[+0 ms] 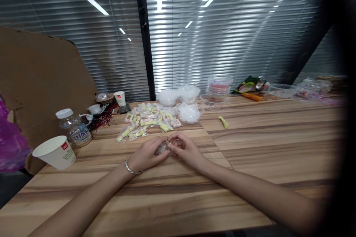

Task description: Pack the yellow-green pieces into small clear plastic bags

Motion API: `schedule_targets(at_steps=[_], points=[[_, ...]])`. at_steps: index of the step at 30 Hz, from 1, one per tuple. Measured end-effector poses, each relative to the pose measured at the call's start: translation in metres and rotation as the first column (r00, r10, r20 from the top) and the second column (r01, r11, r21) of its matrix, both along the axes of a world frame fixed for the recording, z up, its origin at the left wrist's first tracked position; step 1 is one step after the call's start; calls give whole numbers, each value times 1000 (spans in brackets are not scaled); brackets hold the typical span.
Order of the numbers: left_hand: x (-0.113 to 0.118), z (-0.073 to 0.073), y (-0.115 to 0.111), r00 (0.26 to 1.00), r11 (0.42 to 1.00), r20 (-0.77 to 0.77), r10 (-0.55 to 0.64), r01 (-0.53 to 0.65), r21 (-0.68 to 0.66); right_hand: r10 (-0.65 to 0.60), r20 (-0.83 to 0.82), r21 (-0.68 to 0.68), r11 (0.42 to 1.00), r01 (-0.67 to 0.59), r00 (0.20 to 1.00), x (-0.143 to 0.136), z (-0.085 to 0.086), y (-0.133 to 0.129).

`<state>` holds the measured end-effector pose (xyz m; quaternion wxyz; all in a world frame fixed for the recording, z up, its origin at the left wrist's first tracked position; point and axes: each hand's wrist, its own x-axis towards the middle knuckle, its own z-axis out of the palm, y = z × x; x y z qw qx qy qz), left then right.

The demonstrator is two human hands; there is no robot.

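My left hand [150, 152] rests low over the table, its fingers curled round a small clear plastic bag [161, 148]. Against the bag's right edge, my right hand [185, 149] is closed in a pinch, thumb and forefinger together. What the bag contains is hidden by my fingers. Just beyond my hands lies a pile of small clear bags [148, 118] holding yellow-green and pink pieces. A single yellow-green stick-like piece [223, 122] lies unbagged on the wood, to the right of the pile.
Bowls with white plastic [190, 112] and stacked clear tubs [219, 86] stand at the back. On the left are a paper cup [57, 152], a bottle [74, 129] and cardboard [41, 81]. An orange packet [251, 96] lies at the back right of the wooden table [267, 144].
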<state>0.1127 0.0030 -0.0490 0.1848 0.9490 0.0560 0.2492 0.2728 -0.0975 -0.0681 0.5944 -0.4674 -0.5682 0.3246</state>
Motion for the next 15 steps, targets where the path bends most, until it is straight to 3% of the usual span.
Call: schedule_targets(at_steps=[15], points=[[0, -1, 0, 1000, 1000, -14, -7, 8, 8, 26, -38, -56, 998, -28, 999, 0, -2, 1]])
